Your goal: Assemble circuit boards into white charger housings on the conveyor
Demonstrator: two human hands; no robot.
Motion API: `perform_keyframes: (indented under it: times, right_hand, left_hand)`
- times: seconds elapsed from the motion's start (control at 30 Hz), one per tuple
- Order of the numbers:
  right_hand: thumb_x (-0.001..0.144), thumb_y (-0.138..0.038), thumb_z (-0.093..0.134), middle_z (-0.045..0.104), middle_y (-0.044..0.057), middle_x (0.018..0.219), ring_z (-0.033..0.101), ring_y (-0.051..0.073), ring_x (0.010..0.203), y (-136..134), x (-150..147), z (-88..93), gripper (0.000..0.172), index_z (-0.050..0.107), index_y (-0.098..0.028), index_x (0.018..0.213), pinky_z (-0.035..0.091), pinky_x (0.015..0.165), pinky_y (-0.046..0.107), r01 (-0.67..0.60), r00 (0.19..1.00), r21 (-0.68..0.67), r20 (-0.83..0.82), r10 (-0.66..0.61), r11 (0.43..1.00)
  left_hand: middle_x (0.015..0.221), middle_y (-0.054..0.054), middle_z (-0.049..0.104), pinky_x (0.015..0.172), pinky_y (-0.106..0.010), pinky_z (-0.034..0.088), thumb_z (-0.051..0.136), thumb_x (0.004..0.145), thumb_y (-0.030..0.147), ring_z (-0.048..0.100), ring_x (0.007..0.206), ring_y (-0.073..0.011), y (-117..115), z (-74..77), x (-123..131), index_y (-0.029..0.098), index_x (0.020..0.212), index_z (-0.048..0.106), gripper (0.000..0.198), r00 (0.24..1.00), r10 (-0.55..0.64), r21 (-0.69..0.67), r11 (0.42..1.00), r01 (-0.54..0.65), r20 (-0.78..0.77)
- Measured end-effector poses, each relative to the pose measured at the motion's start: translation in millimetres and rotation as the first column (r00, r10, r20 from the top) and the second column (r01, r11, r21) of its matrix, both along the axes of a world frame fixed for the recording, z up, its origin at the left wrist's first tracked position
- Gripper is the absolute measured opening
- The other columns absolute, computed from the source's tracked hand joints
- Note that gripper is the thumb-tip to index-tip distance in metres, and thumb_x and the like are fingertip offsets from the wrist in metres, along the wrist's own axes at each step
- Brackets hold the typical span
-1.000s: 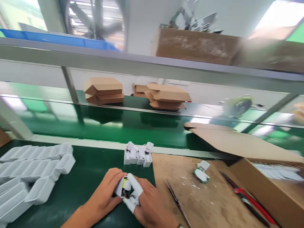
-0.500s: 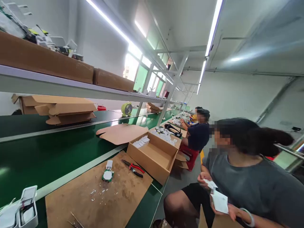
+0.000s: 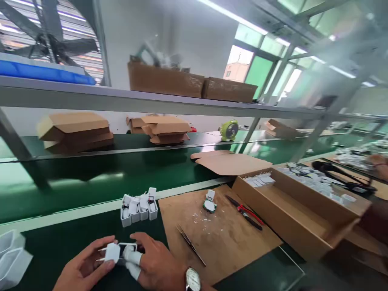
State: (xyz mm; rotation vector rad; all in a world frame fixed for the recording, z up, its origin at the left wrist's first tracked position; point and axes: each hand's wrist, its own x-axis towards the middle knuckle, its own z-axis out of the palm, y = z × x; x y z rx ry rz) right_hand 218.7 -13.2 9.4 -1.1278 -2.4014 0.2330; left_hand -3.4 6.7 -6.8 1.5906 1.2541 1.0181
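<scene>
Low in the view, my left hand point(image 3: 86, 264) pinches a small white plastic plug piece point(image 3: 112, 253) with thin prongs sticking out to its left. My right hand point(image 3: 157, 260), with white covers on two fingertips and a watch on the wrist, grips the other side of that piece, where a thin white rim shows. Just behind my hands stands a row of several white plastic cases point(image 3: 138, 208) with parts inside. On the brown board point(image 3: 230, 250) to the right lie tweezers point(image 3: 190, 245), red-and-black pliers point(image 3: 245, 212) and a green circuit board with white parts point(image 3: 209, 205).
Empty white cases point(image 3: 13, 256) stand at the left edge. An open cardboard box point(image 3: 281, 218) holding white pieces is at the right. A flat cardboard sheet point(image 3: 233, 162), a green fan point(image 3: 229, 130) and folded cartons point(image 3: 80, 129) lie farther back, under a shelf point(image 3: 157, 99).
My view has swung left and down, away from the seated co-worker on the right. Both my hands and the plug piece now show; the row of cases has come into view.
</scene>
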Motion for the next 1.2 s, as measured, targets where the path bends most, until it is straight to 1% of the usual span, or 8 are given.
perform_keyframes:
  times: [0.07,0.17,0.33,0.5,0.63,0.8,0.93,1.2]
  right_hand:
    - [0.085,-0.015,0.068,0.049,0.02,0.157,0.069,0.034,0.12,7,3,-1.5,0.028,0.072,-0.016,0.113,0.061,0.097,0.044,-0.044,0.997,0.042,0.059,0.041,0.998]
    - [0.08,-0.005,0.064,0.037,0.021,0.165,0.065,0.038,0.127,10,10,1.6,0.022,0.072,-0.015,0.098,0.061,0.097,0.047,-0.095,0.992,0.072,0.095,0.088,0.993]
    - [0.077,0.0,0.056,0.052,0.023,0.154,0.061,0.035,0.132,16,11,7.7,0.046,0.069,-0.01,0.119,0.058,0.102,0.042,-0.134,0.958,0.011,0.258,0.126,0.991]
    - [0.076,0.001,0.055,0.041,0.026,0.161,0.075,0.034,0.104,20,9,10.4,0.039,0.072,-0.008,0.11,0.063,0.086,0.038,-0.097,0.923,0.02,0.375,0.083,0.995]
    - [0.073,0.003,0.056,0.061,0.023,0.142,0.075,0.034,0.1,23,8,14.0,0.044,0.071,-0.01,0.113,0.064,0.083,0.037,-0.138,0.929,0.053,0.353,0.111,0.989]
    - [0.093,-0.009,0.053,0.067,0.015,0.129,0.075,0.027,0.098,30,9,26.2,0.037,0.066,-0.019,0.127,0.064,0.087,0.039,-0.099,0.986,0.013,0.132,0.097,0.995]
    - [0.1,-0.016,0.05,0.065,0.014,0.134,0.073,0.026,0.108,34,9,34.6,0.039,0.06,-0.026,0.137,0.062,0.094,0.038,-0.062,0.998,0.053,-0.001,0.062,0.997]
    - [0.095,-0.007,0.049,0.069,0.011,0.123,0.071,0.024,0.106,35,-2,14.4,0.048,0.059,-0.026,0.138,0.062,0.092,0.037,-0.164,0.985,-0.054,-0.067,0.16,0.985]
  left_hand:
    - [0.105,-0.006,0.079,0.085,-0.04,0.067,0.076,0.08,0.07,0.076,0.099,-0.0308,-3,8.9,-11,0.023,0.119,0.072,0.062,0.998,0.037,-0.034,0.999,-0.035,0.056]
    - [0.112,-0.008,0.076,0.087,-0.037,0.065,0.063,0.091,0.069,0.074,0.102,-0.0274,2,18.7,1,0.022,0.121,0.072,0.056,0.997,-0.017,0.031,0.999,0.015,0.073]
    - [0.113,-0.009,0.07,0.094,-0.039,0.06,0.044,0.109,0.044,0.068,0.107,-0.0242,2,20.2,25,0.025,0.124,0.07,0.035,0.996,-0.02,0.275,0.96,0.044,-0.089]
    - [0.097,-0.009,0.07,0.078,-0.039,0.06,0.045,0.109,0.031,0.064,0.088,-0.0248,2,14.8,33,0.019,0.116,0.069,0.028,0.946,0.198,0.587,0.81,-0.012,-0.255]
    - [0.091,-0.009,0.07,0.074,-0.039,0.058,0.048,0.109,0.026,0.062,0.081,-0.0239,5,15.1,34,0.015,0.121,0.068,0.026,0.913,0.303,0.739,0.674,0.0,-0.275]
    - [0.104,-0.009,0.068,0.082,-0.034,0.061,0.044,0.11,0.031,0.068,0.094,-0.0217,5,20.9,12,0.018,0.135,0.063,0.034,0.944,0.304,0.587,0.79,-0.175,-0.128]
    - [0.112,-0.009,0.067,0.086,-0.035,0.061,0.044,0.109,0.033,0.07,0.099,-0.0216,6,23.2,-9,0.022,0.129,0.066,0.032,0.926,0.371,0.473,0.828,-0.3,-0.062]
    - [0.116,-0.009,0.067,0.091,-0.036,0.06,0.044,0.109,0.032,0.069,0.105,-0.0218,2,20.7,1,0.023,0.13,0.065,0.031,0.962,0.271,0.438,0.869,-0.23,-0.033]
